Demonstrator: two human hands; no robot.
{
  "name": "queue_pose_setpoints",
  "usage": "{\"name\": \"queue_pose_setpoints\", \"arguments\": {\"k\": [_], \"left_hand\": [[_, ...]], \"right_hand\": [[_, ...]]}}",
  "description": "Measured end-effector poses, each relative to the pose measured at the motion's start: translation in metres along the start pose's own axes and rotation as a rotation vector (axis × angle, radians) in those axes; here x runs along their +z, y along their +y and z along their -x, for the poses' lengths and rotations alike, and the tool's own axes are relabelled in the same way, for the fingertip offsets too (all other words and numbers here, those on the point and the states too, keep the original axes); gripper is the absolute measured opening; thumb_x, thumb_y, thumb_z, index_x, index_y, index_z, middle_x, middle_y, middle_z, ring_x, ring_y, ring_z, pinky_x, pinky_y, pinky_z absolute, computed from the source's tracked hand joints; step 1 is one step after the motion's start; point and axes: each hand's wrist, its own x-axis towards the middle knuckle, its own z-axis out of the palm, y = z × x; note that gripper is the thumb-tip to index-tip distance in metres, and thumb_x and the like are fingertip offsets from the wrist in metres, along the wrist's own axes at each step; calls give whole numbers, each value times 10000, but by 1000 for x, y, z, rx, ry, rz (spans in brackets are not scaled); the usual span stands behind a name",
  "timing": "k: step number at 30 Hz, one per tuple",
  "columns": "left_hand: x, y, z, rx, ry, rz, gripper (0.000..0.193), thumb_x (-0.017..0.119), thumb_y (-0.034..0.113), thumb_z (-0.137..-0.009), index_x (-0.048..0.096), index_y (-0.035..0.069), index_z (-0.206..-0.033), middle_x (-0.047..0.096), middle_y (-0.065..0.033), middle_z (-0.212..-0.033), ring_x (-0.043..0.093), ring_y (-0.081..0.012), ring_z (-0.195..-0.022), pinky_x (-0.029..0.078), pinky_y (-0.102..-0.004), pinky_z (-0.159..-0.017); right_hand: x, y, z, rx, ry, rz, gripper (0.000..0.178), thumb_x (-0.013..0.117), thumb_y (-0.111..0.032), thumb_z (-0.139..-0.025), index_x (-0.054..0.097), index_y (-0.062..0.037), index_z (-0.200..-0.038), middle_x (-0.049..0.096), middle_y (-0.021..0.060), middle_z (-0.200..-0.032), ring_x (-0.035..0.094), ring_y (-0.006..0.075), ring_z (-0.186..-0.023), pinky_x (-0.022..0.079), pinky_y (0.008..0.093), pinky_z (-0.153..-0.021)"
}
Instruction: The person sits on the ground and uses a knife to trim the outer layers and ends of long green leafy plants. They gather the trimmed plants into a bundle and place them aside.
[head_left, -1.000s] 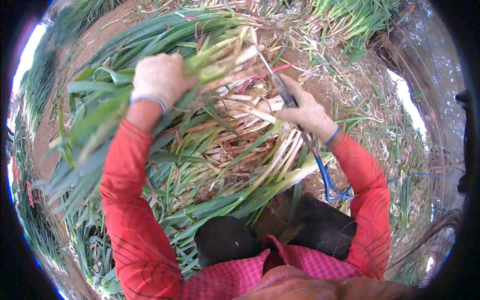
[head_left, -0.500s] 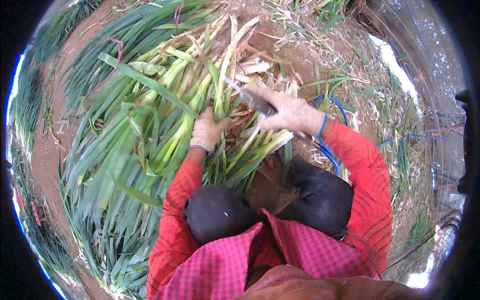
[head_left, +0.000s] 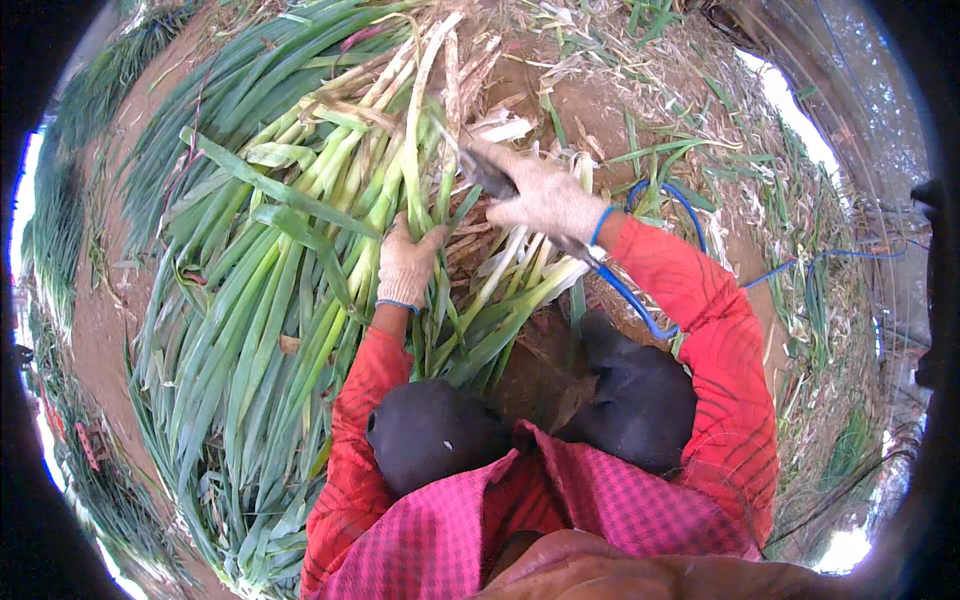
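My left hand (head_left: 408, 265), in a pale knitted glove, is closed around green onions (head_left: 413, 165) whose pale root ends point away from me. In my right hand (head_left: 548, 197), also gloved, is a dark air blow gun (head_left: 487, 172) with a thin nozzle. The nozzle is close to the held stalks, right of them; its tip is blurred. A blue hose (head_left: 637, 300) leads from the gun's handle. Under and left of my left hand lies a big heap of green onions (head_left: 250, 340). More pale stalks (head_left: 515, 285) rest between my hands and knees.
Dry peeled leaves (head_left: 640, 90) litter the brown soil on the far and right sides. My dark-covered knees (head_left: 440, 435) are close below my hands. The blue hose runs off to the right. Other rows of green onions (head_left: 60, 200) lie at the far left.
My right hand has moved left and slightly away from me with the air blow gun. My left hand has shifted a little left, and the root ends of the held green onions have swung left.
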Motion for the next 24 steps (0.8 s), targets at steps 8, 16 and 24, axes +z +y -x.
{"name": "queue_pose_setpoints", "arguments": {"k": [8,16,24], "left_hand": [[2,-5,5,-74,-48,97,594,758,294,-820,577,-47,-1270,719,-224,-1063,695,-352,-973,522,-424,-898],[-1,-11,-4,-160,-21,366,490,758,223,-837,616,-37,-1227,723,-110,-1008,662,-182,-865,530,-342,-812],[3,-9,-5,-147,-13,387,429,754,203,-854,635,-35,-1191,726,-103,-995,660,-175,-854,532,-335,-792]], "right_hand": [[-37,3,-69,86,206,156,893,731,-380,-729,398,-146,-1524,639,252,-1286,643,395,-1158,510,442,-990],[17,-19,9,-40,-93,-77,917,762,-237,-744,353,-176,-1562,584,219,-1377,611,344,-1226,482,411,-1041],[17,-9,-7,-24,-6,15,806,696,-277,-743,409,-197,-1492,688,258,-1076,692,414,-986,551,472,-865]]}}
